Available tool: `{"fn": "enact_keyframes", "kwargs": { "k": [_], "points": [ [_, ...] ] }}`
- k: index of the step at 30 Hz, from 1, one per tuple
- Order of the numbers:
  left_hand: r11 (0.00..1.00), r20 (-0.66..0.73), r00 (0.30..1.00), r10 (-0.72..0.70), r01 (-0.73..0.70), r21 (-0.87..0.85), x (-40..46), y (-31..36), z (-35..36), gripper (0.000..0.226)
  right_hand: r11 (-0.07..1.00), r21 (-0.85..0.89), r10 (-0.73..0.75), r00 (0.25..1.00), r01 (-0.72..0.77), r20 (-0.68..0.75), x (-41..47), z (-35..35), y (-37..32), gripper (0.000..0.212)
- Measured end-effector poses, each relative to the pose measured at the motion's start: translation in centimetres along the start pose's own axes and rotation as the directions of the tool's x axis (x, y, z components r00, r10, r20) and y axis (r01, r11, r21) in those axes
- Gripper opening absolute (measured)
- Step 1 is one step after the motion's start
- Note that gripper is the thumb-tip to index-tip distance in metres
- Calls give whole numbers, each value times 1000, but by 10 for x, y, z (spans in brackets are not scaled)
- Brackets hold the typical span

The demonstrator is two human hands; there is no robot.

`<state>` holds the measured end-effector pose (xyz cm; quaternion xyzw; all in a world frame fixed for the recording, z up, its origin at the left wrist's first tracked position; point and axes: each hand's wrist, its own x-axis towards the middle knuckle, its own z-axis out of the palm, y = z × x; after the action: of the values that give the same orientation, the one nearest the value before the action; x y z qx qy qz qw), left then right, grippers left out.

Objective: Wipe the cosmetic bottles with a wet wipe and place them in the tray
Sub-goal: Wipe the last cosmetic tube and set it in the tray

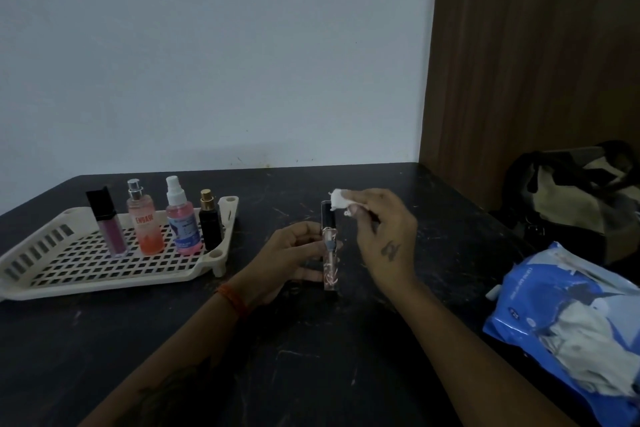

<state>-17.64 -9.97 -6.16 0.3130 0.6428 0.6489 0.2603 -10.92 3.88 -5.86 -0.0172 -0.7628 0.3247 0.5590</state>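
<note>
Five cosmetic items are in view: four stand upright in a row along the far right part of the cream slotted tray (52,274), and one is held over the dark counter (311,357). In the tray, from left to right, are a purple lip gloss (111,229) with a black cap, a peach spray bottle (145,225), a pink spray bottle (183,225) with a white nozzle, and a black bottle (209,225) with a gold top. The left hand (294,257) grips the clear lip gloss tube (329,246) around its middle, long axis vertical, black cap up. The right hand (384,232) pinches one white wet wipe (341,201) against the cap. One blue wipes pack (571,322) lies at the right, near a bag (571,198).
</note>
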Motion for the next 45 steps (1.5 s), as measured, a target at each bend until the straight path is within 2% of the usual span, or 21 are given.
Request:
{"fn": "enact_keyframes", "kwargs": {
  "k": [3, 5, 10, 14, 19, 23, 27, 31, 35, 40, 43, 45],
  "points": [
    [999, 15, 1000, 11, -11, -32, -1, -1, -1, 30, 998, 48, -54, 979, 45, 195, -6, 3, -5, 28],
    [999, 14, 1000, 8, -7, -43, -1, -1, -3, 31, 995, 101, -14, 965, -13, 260, -6, 1, -5, 29],
    [1000, 63, 998, 14, -12, -25, 0, -2, -4, 28, 981, 130, 140, 988, -147, 66, 0, -2, -3, 27],
    [999, 73, 997, 15, -12, -49, -1, -2, -6, 33, 971, 178, 122, 970, -160, 209, -5, 0, -8, 27],
    [1000, 70, 998, 2, -1, -12, 1, -2, -5, 31, 945, 233, 220, 973, -232, 76, 0, -5, -6, 23],
    [999, 75, 997, -13, 15, -29, 0, -1, -7, 32, 961, 176, 176, 965, -211, 196, -3, -2, -8, 21],
    [1000, 34, 999, 1, 0, -29, 2, -2, -8, 27, 964, 175, 184, 978, -199, 100, 0, -7, -6, 24],
    [999, 16, 1000, -5, 5, -33, 2, -3, -10, 34, 991, 75, 84, 960, -108, 268, -7, -4, -11, 23],
    [997, 22, 999, -28, 30, -68, 2, -1, -11, 41, 972, 125, 181, 975, -197, 128, -2, -10, -8, 19],
    [994, 26, 999, -27, 30, -108, 2, -1, -11, 47, 977, 132, 123, 950, -167, 288, -6, -6, -17, 14],
    [994, 25, 999, -27, 29, -106, 1, 1, -11, 47, 968, 153, 169, 968, -199, 185, -3, -7, -13, 9],
    [995, 21, 1000, -19, 21, -98, 1, 2, -10, 50, 978, 142, 129, 981, -150, 147, -2, -7, -12, 10]
  ]
}}
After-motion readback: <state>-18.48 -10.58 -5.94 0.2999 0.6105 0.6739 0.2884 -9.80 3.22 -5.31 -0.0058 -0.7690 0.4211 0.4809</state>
